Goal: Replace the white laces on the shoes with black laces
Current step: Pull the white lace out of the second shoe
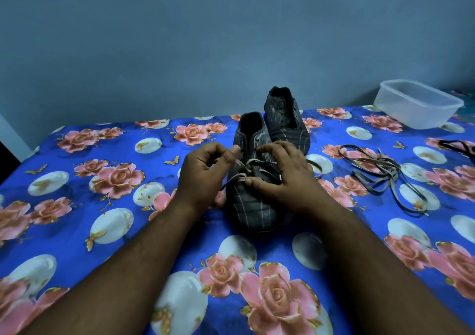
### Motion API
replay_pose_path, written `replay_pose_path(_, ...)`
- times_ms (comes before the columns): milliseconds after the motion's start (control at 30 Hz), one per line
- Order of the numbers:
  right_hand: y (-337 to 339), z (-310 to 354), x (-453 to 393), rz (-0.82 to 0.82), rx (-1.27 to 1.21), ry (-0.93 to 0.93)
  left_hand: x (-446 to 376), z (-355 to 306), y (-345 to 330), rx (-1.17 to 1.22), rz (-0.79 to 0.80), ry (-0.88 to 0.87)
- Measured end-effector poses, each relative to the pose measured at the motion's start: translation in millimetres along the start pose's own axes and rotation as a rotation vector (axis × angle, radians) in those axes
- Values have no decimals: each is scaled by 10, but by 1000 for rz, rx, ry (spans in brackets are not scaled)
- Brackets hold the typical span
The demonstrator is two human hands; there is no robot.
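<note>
Head view shows both hands on the near shoe [250,206], left hand [205,172] pinching its white lace [248,166], right hand [280,172] pressing the tongue, fingers spread; the flat lace looks limp, light, best pulled beside each eyelet.

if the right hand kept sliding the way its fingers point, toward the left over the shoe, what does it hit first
Most likely the left hand, which pinches the white lace just across the near shoe from the right hand; depth is uncertain.
</note>
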State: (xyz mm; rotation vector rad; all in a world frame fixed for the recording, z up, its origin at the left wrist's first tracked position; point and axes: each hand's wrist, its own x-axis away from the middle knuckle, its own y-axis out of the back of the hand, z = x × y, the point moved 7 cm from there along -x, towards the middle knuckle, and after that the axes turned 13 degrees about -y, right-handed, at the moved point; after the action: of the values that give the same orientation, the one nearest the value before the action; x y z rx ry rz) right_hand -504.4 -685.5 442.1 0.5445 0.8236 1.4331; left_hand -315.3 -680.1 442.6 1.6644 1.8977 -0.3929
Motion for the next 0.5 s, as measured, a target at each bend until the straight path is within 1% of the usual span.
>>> replay_pose_path(133, -10, 0, -11, 1, -6, 4, -55, 124, 190, -34, -124, 57)
replay_pose_path(233, -12, -10, -12, 4, -9, 3, -63, 227, 380, -102, -304, 143)
replay_pose_path(300, -15, -13, -13, 3, -6, 2, -49, 295, 493, -183, -380, 213)
replay_pose_path(367, -21, -10, -19, 4, -3, 0, -37, 352, 543, -272, -364, 260)
replay_pose_path(433, -22, -12, -21, 4, -1, -2, -40, 352, 513, -421, -269, 269)
replay_pose_path(500, -18, -21, -20, 2, 0, -3, -58, 243, 408, -582, -152, 179)
